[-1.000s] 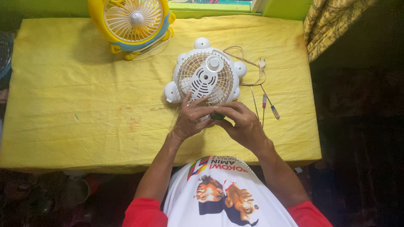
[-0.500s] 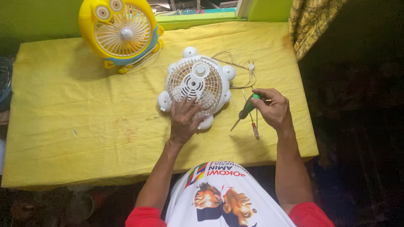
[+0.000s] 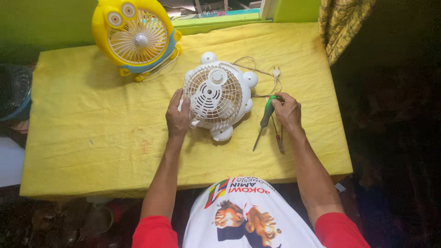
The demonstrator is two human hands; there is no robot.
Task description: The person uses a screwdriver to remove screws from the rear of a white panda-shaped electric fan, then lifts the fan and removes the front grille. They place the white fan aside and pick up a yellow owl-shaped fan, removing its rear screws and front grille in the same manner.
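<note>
A small white fan (image 3: 216, 94) with round knobs on its rim lies face down on the yellow tablecloth (image 3: 92, 119). My left hand (image 3: 178, 117) grips its left edge, where the fan tilts slightly. My right hand (image 3: 287, 110) holds the top of a green-handled screwdriver (image 3: 265, 115), whose tip rests on the cloth to the right of the fan. The fan's white cord and plug (image 3: 274, 73) lie behind my right hand.
A yellow cartoon-shaped fan (image 3: 135, 36) stands upright at the back left. Two more thin screwdrivers (image 3: 278, 138) lie under my right wrist. A patterned curtain (image 3: 342, 23) hangs at the back right. A dark round fan grille (image 3: 14, 92) sits off the table's left edge.
My left hand slid from the fan's front to its left edge and gripped it. My right hand lowered the green screwdriver toward the cloth beside the fan.
</note>
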